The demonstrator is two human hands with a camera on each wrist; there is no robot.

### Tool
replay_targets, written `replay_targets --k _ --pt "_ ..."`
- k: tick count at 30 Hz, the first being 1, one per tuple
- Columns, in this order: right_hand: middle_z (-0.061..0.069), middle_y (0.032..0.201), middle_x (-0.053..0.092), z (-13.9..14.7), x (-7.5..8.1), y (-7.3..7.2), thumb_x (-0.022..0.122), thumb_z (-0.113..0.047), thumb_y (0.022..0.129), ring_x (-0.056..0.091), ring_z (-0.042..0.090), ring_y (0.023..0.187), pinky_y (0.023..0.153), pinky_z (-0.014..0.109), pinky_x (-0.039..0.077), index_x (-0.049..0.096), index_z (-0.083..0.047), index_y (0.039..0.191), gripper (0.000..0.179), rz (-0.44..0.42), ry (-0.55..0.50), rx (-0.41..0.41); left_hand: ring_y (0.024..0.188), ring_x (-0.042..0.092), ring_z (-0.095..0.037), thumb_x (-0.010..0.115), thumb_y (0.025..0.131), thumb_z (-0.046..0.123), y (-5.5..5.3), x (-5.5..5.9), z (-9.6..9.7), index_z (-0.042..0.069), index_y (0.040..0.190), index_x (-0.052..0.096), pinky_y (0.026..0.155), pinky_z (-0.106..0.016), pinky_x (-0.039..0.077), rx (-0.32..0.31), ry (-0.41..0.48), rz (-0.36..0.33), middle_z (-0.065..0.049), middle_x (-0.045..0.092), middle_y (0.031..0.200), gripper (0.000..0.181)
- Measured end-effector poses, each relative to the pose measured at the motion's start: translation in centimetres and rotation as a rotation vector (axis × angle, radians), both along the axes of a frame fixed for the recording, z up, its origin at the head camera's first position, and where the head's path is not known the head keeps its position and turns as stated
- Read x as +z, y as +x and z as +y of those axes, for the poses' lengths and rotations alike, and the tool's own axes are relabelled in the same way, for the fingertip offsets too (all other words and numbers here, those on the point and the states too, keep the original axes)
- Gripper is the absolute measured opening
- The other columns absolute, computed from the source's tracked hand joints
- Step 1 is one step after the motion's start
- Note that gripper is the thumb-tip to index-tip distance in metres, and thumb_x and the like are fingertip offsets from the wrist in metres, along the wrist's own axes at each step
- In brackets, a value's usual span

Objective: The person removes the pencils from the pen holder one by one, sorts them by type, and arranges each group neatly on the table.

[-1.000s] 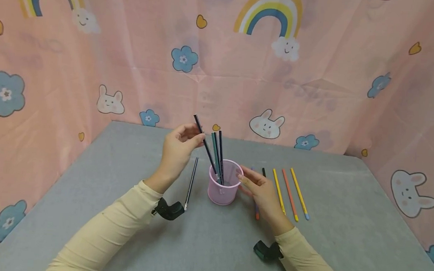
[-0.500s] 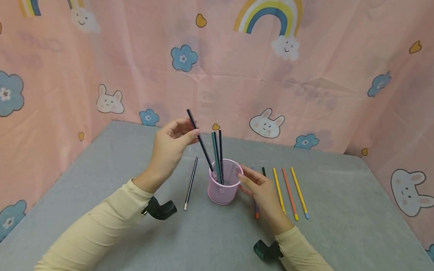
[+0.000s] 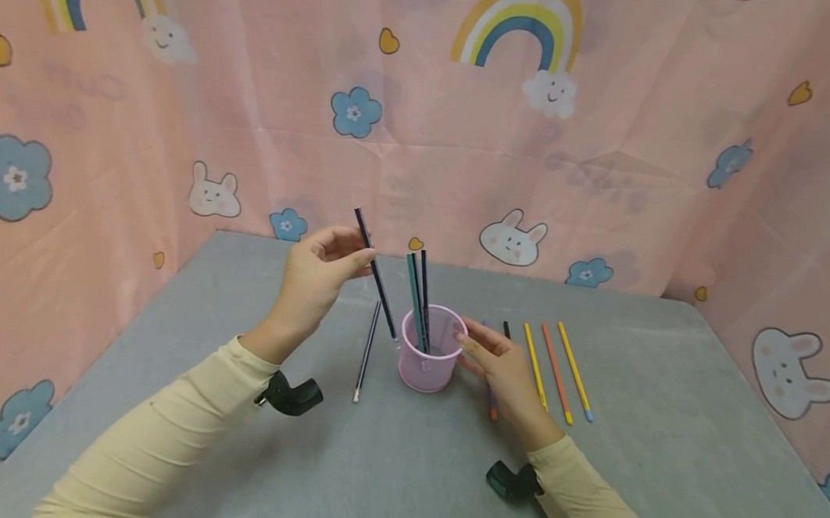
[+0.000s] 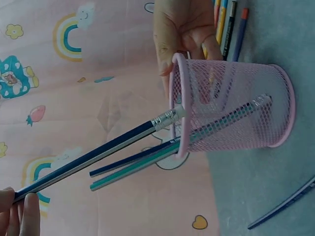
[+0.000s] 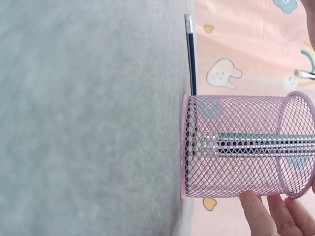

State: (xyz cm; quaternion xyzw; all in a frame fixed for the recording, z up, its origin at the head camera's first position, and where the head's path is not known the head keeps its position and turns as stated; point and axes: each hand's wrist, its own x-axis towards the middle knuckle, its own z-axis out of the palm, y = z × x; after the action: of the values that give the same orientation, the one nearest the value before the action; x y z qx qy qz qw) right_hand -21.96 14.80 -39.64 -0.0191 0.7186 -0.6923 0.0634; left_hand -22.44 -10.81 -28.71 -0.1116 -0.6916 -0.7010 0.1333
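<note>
My left hand (image 3: 316, 273) pinches a dark striped pencil (image 3: 375, 272) near its upper end, thumb against fingers. The pencil tilts with its silver ferrule and white eraser (image 4: 170, 117) down, close by the left rim of a pink mesh pencil cup (image 3: 428, 373). The cup stands upright, and my right hand (image 3: 504, 373) holds its right side, thumb at the rim and fingers (image 5: 258, 216) against the mesh. Inside lean a teal pencil (image 3: 415, 298) and two dark pencils (image 3: 424, 291), eraser ends down.
Another dark pencil (image 3: 366, 353) lies on the grey table (image 3: 404, 462) left of the cup. Right of it lie two yellow pencils (image 3: 575, 371), an orange-red pencil (image 3: 557, 374), a black pencil (image 3: 506, 329) and a partly hidden purple-blue pencil (image 3: 493, 404). A pink printed cloth (image 3: 419, 181) hangs behind.
My left hand has moved left with its pencil, whose lower end has come out of the cup to just outside the rim. The right hand and cup have stayed in place.
</note>
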Motion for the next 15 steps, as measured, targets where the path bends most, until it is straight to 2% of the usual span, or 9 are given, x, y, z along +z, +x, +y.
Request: replay_targets --k 8,15 --pt "0.008 0.132 0.054 0.1 0.0 0.0 0.066 -0.030 0.086 0.053 0.021 0.120 0.089 0.033 0.051 0.054 -0.011 0.130 0.049 0.002 0.008 -0.001 0.085 0.065 -0.015 0.069 0.083 0.011 -0.5 -0.9 -0.7 -0.001 0.110 0.062 0.075 -0.027 0.057 -0.029 -0.147 -0.124 -0.013 0.063 0.101 0.031" --pt "0.007 0.133 0.054 0.1 0.0 0.0 0.065 -0.031 0.086 0.052 0.021 0.121 0.090 0.035 0.050 0.054 -0.011 0.130 0.049 0.000 0.012 0.003 0.086 0.067 -0.018 0.069 0.084 0.013 -0.9 -2.1 -0.8 0.001 0.110 0.064 0.075 -0.028 0.057 -0.069 -0.183 -0.207 -0.013 0.063 0.102 0.029"
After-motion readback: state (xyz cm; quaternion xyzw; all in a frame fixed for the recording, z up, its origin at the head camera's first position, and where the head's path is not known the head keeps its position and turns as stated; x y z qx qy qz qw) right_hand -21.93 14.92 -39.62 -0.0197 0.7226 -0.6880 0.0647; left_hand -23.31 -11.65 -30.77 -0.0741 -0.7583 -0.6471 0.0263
